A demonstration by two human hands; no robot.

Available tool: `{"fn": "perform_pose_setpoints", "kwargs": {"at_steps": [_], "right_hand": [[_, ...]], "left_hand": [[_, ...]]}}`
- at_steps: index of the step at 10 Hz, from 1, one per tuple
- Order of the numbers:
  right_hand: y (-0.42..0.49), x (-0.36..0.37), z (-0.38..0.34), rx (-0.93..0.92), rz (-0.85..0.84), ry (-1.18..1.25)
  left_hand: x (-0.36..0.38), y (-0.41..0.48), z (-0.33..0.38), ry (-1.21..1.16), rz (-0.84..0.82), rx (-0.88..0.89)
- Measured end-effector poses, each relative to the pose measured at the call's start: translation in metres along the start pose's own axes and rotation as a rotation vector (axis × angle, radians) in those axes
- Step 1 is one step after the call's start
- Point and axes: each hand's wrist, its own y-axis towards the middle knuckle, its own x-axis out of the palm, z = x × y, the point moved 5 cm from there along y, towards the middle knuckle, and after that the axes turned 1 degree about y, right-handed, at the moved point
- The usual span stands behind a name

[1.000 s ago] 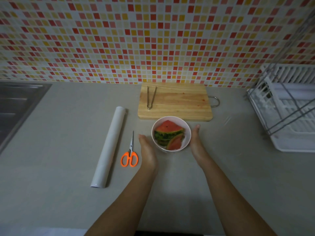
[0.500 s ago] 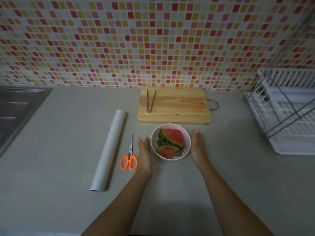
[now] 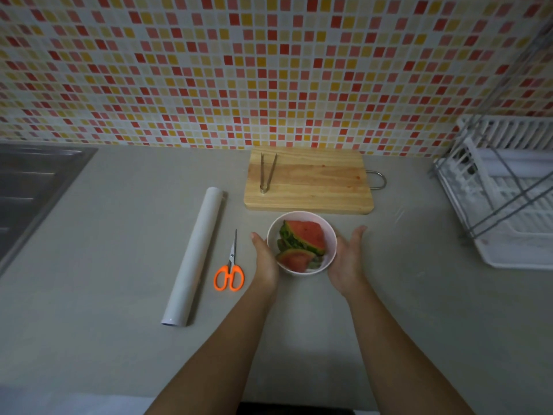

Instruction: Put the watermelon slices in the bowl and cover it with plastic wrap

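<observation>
A white bowl [image 3: 300, 213] stands on the grey counter just in front of the cutting board. It holds watermelon slices [image 3: 305, 235], red flesh up with green rind. My left hand [image 3: 265, 259] lies flat against the bowl's left side. My right hand [image 3: 347, 259] cups its right side and overlaps the rim. Fingers of both hands are straight and point away from me. A white roll of plastic wrap [image 3: 194, 256] lies to the left, apart from both hands. I cannot tell whether any film lies over the bowl.
Orange-handled scissors [image 3: 229, 271] lie between the roll and my left hand. Metal tongs [image 3: 267, 173] rest on the wooden cutting board [image 3: 314, 184] behind the bowl. A steel sink [image 3: 30, 187] is at the far left, a white dish rack [image 3: 508, 199] at the right.
The bowl has turned between my hands: the big slice now lies toward the upper right. Both hands stayed at the bowl's sides, the right one closer against it.
</observation>
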Motion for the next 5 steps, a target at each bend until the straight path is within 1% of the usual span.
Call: {"fn": "perform_pose_setpoints", "kwargs": {"at_steps": [1, 2, 3, 4, 5], "right_hand": [[-0.005, -0.002, -0.001, -0.002, 0.019, 0.021], [-0.007, -0.006, 0.004, -0.05, 0.036, -0.068], [-0.007, -0.007, 0.006, -0.032, 0.038, -0.092], [-0.003, -0.01, 0.009, 0.019, 0.039, -0.162], [0.001, -0.017, 0.01, 0.032, 0.09, -0.252]], "left_hand": [[-0.005, -0.002, 0.005, -0.026, 0.023, -0.001], [-0.009, -0.014, -0.008, -0.14, 0.065, 0.015], [-0.003, -0.026, -0.021, -0.227, -0.032, -0.003], [-0.006, -0.03, -0.028, -0.214, -0.021, 0.021], [-0.015, -0.032, -0.024, -0.133, 0.076, 0.042]]}}
